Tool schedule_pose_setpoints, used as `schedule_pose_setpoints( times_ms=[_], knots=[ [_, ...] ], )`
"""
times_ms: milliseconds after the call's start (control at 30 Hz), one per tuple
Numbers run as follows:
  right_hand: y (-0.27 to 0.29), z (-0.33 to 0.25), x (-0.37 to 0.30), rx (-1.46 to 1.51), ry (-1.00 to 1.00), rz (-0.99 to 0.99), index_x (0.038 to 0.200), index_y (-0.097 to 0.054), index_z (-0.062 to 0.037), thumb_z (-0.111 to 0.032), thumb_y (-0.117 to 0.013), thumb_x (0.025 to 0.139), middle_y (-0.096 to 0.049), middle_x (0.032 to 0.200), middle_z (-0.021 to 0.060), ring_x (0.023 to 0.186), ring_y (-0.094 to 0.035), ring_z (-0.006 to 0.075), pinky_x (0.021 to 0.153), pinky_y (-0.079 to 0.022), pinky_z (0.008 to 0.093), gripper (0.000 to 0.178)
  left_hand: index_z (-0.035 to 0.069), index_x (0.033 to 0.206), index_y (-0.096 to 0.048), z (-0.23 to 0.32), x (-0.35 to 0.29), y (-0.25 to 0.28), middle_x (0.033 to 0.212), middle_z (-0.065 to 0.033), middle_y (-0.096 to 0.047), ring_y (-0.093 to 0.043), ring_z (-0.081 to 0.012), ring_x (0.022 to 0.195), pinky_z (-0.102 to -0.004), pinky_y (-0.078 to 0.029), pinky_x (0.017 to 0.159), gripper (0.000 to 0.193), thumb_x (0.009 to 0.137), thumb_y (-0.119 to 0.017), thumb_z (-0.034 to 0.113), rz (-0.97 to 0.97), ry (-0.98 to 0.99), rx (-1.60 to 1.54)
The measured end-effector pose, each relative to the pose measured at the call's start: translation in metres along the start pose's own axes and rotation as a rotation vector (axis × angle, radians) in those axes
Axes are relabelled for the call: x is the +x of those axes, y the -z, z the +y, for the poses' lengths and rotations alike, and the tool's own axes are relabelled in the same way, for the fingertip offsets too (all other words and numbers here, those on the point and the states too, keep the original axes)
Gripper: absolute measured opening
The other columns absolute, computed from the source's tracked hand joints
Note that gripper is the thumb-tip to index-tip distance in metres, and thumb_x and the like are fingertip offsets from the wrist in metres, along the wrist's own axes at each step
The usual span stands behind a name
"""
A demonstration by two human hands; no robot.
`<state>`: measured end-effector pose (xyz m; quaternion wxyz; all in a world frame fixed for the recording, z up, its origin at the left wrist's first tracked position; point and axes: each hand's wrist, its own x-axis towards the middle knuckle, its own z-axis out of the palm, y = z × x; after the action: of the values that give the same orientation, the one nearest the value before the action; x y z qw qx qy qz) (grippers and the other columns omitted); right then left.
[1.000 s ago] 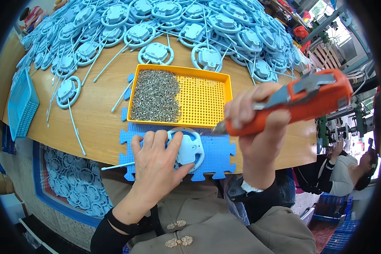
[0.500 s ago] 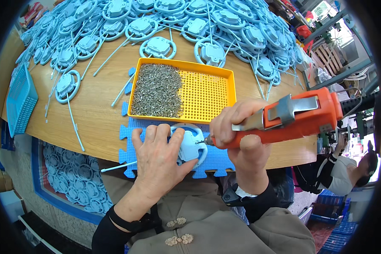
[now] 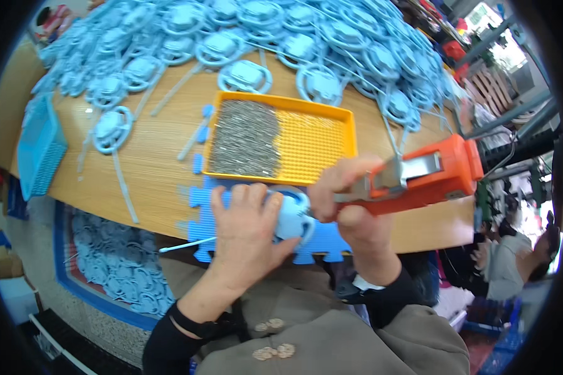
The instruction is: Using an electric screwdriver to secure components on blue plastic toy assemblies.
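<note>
A light blue plastic part (image 3: 294, 220), round with a ring and a thin stem, lies on a blue foam mat (image 3: 329, 240). My left hand (image 3: 247, 228) presses over its left side, fingers bent around the edge and thumb along the near side. In my right hand (image 3: 356, 200) is an orange power screwdriver (image 3: 428, 178) with a metal clip, held sideways. Its front end is at the right side of the part; the bit itself is blurred and I cannot make out its contact. Just beyond stands a yellow perforated tray (image 3: 316, 140) with many small metal screws (image 3: 244, 137) in its left half.
A large heap of similar light blue parts (image 3: 319, 37) covers the table's far side. One more part (image 3: 111, 130) and a blue basket (image 3: 40, 147) are at the left. Below, a blue-rimmed bin (image 3: 116, 262) holds more. Another person (image 3: 510, 262) is at the far right.
The whole view has shifted slightly and blurred, with the table things now a little farther right. The screwdriver's rear end sits a little lower and more to the left. Both hands keep their holds.
</note>
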<state>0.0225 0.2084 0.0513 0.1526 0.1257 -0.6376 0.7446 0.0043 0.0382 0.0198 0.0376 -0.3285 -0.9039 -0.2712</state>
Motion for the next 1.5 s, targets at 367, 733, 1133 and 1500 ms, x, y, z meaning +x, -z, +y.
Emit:
schedule_pose_setpoints(
  times_ms=[367, 733, 1133, 1500],
  knots=[
    [0.044, -0.011, 0.037, 0.113, 0.205, 0.15, 0.102, -0.047, -0.006, -0.043, -0.071, 0.084, -0.051, 0.07, 0.0035, 0.057, -0.049, 0.0138, 0.055, -0.041, 0.0282, 0.047, 0.003, 0.125, -0.053, -0.115, -0.053, 0.131, 0.12, -0.0156, -0.051, -0.044, -0.0343, 0.114, -0.0461, -0.031, 0.098, 0.08, 0.059, -0.083, 0.037, -0.007, 0.257, 0.36],
    [0.053, 0.007, 0.056, 0.003, 0.254, 0.259, 0.102, -0.048, -0.0053, -0.041, -0.073, 0.082, -0.051, 0.069, 0.0038, 0.057, -0.05, 0.0141, 0.053, -0.042, 0.0282, 0.047, 0.024, 0.144, -0.038, -0.303, 0.139, 0.107, 0.153, -0.0192, -0.016, -0.011, -0.0458, 0.141, -0.0677, -0.015, 0.106, 0.091, 0.069, -0.07, 0.063, 0.196, 0.559, 0.534],
    [0.062, 0.012, 0.066, -0.003, 0.244, 0.218, 0.103, -0.046, -0.0048, -0.039, -0.071, 0.084, -0.051, 0.071, 0.0047, 0.062, -0.051, 0.015, 0.059, -0.043, 0.0318, 0.046, 0.013, 0.131, -0.053, -0.238, 0.082, 0.067, 0.138, -0.0193, -0.04, -0.035, -0.0405, 0.126, -0.0577, -0.029, 0.099, 0.075, 0.072, -0.069, 0.057, 0.075, 0.347, 0.381],
    [0.054, 0.038, 0.079, 0.068, 0.269, 0.335, 0.096, -0.051, -0.0028, -0.011, -0.065, 0.085, -0.054, 0.071, 0.0053, 0.061, -0.055, 0.0147, 0.055, -0.045, 0.0268, 0.02, 0.005, 0.121, -0.057, -0.186, 0.022, 0.094, 0.119, -0.0195, -0.053, -0.047, -0.039, 0.111, -0.0467, -0.037, 0.093, 0.064, 0.067, -0.08, 0.028, 0.266, 0.174, 0.389]
  ],
)
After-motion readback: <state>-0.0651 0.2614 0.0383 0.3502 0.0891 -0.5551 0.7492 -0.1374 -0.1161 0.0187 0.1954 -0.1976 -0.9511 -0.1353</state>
